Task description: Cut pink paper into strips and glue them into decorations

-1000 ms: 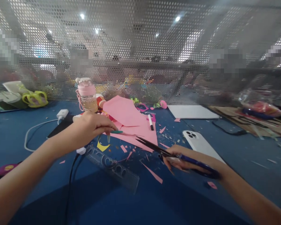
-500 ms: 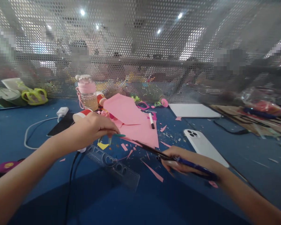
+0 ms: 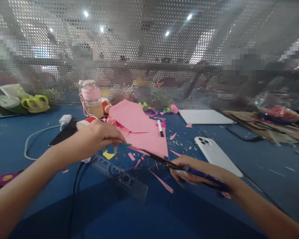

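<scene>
My left hand [image 3: 102, 132], with long teal nails, is closed in a pinch left of centre. A narrow edge of pink paper [image 3: 135, 147] shows at its fingertips, and how much of the piece it holds is hidden. My right hand [image 3: 189, 169] grips a pair of scissors [image 3: 157, 158] with dark blades and blue handles. The blades point left, their tips close to the pinched paper edge; whether they are parted I cannot tell. Behind both hands lie larger pink sheets [image 3: 132, 116], with a white marker [image 3: 160, 127] on top.
A clear stencil ruler [image 3: 137, 189] and pink scraps [image 3: 164, 182] lie in front. To the right are a white phone [image 3: 218, 156] and a white pad [image 3: 204, 117]. A pink-lidded bottle [image 3: 92, 103], a tipped paper cup [image 3: 83, 124] and a charger [image 3: 65, 119] stand or lie left.
The whole view has shifted slightly left. Both hands keep nearly the same pose, and the scissor tips remain near the left fingertips.
</scene>
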`<state>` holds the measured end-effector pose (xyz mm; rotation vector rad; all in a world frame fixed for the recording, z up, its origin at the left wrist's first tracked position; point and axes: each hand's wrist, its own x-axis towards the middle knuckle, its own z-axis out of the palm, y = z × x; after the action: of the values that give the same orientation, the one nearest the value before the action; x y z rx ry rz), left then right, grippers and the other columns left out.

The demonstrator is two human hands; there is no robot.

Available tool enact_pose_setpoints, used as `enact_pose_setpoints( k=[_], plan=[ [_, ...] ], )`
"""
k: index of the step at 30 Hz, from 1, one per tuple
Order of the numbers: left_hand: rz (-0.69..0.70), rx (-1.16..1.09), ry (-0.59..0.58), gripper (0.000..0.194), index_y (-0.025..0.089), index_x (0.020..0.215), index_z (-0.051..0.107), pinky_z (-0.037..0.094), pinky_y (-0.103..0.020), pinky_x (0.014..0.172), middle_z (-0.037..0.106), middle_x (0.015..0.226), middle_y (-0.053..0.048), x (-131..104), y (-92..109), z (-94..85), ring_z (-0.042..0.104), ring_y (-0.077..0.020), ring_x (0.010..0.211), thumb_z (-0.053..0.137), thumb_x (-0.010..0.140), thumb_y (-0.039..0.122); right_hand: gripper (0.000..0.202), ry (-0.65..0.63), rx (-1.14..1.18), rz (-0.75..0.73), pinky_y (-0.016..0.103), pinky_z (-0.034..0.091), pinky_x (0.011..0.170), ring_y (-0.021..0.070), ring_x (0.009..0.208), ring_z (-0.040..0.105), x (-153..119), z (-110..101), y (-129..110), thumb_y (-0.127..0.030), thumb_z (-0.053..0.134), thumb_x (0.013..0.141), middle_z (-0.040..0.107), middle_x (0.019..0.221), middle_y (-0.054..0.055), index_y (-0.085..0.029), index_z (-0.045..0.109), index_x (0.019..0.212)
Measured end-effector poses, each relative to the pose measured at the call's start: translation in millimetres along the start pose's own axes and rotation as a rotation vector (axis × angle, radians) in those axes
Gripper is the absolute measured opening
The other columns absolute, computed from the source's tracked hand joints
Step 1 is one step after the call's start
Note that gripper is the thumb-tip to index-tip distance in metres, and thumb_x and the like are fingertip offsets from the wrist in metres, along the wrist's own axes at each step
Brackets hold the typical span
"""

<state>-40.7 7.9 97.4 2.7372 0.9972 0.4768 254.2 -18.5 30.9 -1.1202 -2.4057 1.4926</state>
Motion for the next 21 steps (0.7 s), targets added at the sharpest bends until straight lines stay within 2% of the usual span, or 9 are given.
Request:
enact_pose_setpoints(
  k=[9, 14, 21],
  plan=[
    [0.003, -0.012, -0.026, 0.022, 0.017, 0.085, 0.069, 0.042, -0.019, 0.064, 0.071, 0.079, -0.002, 2.3, 4.3, -0.8, 0.062, -0.0114, 0.070, 0.047, 0.082, 0.012, 0.051, 0.006, 0.006, -0.015, 0.020, 0.026, 0.038, 0.0063, 0.039, 0.033, 2.4, 1.0, -2.9, -0.065, 0.034, 0.079, 0.036, 0.046, -0.005, -0.018, 0.044, 0.060],
    [0.018, -0.029, 0.002, 0.020, 0.018, 0.084, 0.069, 0.042, -0.018, 0.063, 0.071, 0.078, -0.002, 1.8, 3.2, -0.9, 0.062, -0.0113, 0.070, 0.049, 0.082, 0.014, 0.050, 0.015, -0.005, 0.003, 0.020, 0.026, 0.039, 0.0063, 0.039, 0.033, 1.8, 1.1, -1.4, -0.062, 0.034, 0.081, 0.036, 0.046, -0.005, -0.018, 0.045, 0.061],
    [0.010, -0.027, 0.002, 0.021, 0.019, 0.085, 0.069, 0.043, -0.018, 0.064, 0.071, 0.080, -0.002, 1.0, 3.6, 0.2, 0.063, -0.0117, 0.072, 0.048, 0.084, 0.017, 0.053, 0.006, 0.004, -0.016, 0.021, 0.027, 0.040, 0.0070, 0.039, 0.033, 2.3, 0.9, -2.3, -0.068, 0.033, 0.078, 0.036, 0.046, -0.005, -0.018, 0.044, 0.061]
  ],
)
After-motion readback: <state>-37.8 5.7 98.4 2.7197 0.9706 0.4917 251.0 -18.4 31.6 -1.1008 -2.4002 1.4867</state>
